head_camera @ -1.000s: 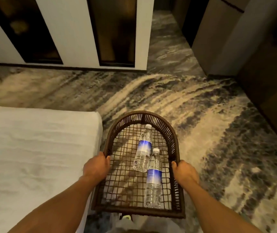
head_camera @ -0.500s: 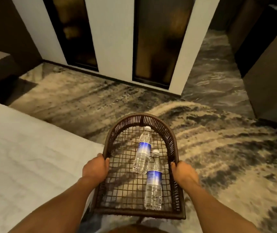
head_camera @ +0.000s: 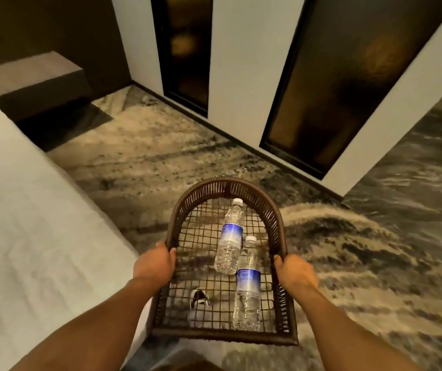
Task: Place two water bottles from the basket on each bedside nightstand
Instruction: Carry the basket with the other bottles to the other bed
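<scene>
- At the far left, we are seeing the white bed (head_camera: 35, 236) running along that side, its corner lying just beside the basket's left rim.
- Beyond the bed, at the upper left, we are looking at a low grey nightstand (head_camera: 27, 73) standing against the dark wall, well apart from the basket.
- Our left hand (head_camera: 155, 263) is gripping the left rim of the brown woven basket (head_camera: 273, 220), the fingers (head_camera: 172, 255) curling closed over the edge.
- We are holding the basket level above the patterned carpet (head_camera: 375, 250), its rounded end pointing away from us and its open mesh floor letting a shoe (head_camera: 199, 302) show through underneath.
- Inside, the far bottle (head_camera: 229, 236) is lying on its side on the mesh, its white cap pointing toward the curved end.
- The near bottle (head_camera: 248, 285) is lying just to the right of it and closer to us, its cap end touching the far bottle's lower body; both are clear with blue labels.
- Our right hand (head_camera: 296, 273) is clasping the right rim, its fingers wrapped shut around it.
- Past the basket, we are facing a white wall (head_camera: 236, 76) with tall dark panels.
</scene>
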